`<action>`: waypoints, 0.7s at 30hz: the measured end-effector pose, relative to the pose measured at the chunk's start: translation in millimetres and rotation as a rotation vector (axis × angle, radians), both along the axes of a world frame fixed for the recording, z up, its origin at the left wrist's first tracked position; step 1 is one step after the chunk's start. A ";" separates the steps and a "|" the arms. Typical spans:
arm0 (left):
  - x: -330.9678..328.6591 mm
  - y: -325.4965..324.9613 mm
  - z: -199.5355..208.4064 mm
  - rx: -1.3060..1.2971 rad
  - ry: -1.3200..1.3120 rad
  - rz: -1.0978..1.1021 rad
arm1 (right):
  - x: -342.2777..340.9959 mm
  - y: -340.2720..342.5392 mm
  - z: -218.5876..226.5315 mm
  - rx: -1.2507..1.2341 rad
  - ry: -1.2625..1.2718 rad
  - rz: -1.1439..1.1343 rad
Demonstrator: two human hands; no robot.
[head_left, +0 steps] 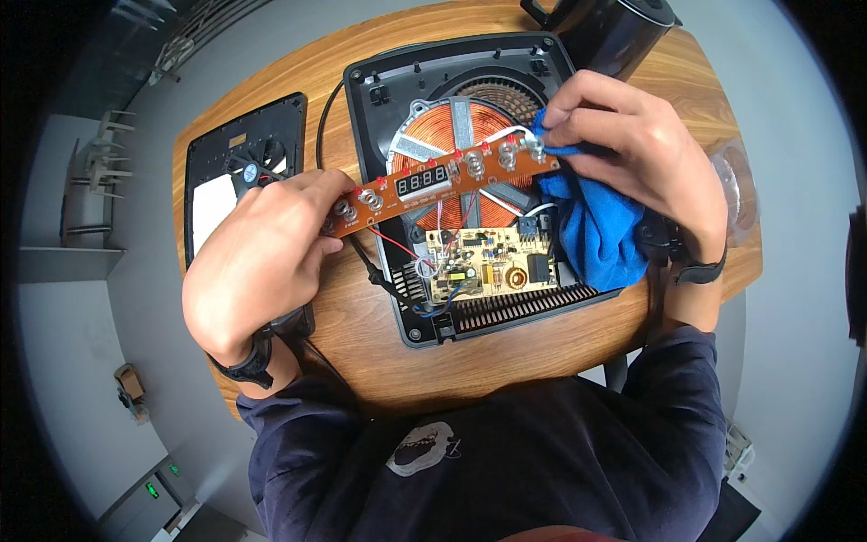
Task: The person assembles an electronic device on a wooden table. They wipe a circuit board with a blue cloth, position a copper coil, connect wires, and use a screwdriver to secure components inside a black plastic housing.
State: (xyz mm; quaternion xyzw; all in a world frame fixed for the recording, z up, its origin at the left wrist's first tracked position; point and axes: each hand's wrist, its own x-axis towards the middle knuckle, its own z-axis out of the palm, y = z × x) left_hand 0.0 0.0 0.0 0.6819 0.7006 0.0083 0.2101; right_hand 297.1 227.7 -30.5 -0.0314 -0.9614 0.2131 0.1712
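A long orange-brown display circuit board (404, 202) with a digit display, spring contacts and red LEDs is held up over an opened induction cooker (370, 108). My left hand (271, 244) pinches the board's left end. At its right end, my right hand (641, 149) grips a blue cloth (601, 239), with a fold of it pressed against the board. The rest of the cloth hangs over the cooker's right side. Behind the board lies a copper coil (447, 131). Thin red and white wires run down from the board to a beige circuit board (488, 262) with electronic components.
On the left of the wooden table (488, 361) lies a black panel (262, 126) with a white sheet and a fan on it. A dark kettle (614, 32) stands at the back right. Clear plastic packaging (741, 190) sits near the right edge. A black cable (327, 122) runs beside the cooker.
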 end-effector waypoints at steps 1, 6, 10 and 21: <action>0.2 -0.1 0.3 0.005 -0.007 0.002 | 0.8 0.4 1.3 -0.026 -0.009 0.023; -0.4 -0.3 0.5 0.041 -0.016 -0.007 | 0.3 7.0 -3.3 -0.073 -0.021 0.074; -0.1 0.0 -0.1 0.027 -0.008 0.006 | -1.4 7.3 -7.8 -0.086 -0.023 0.039; 5.2 2.2 4.8 -0.004 -0.033 -0.054 | 2.2 5.3 -3.8 -0.042 -0.031 0.093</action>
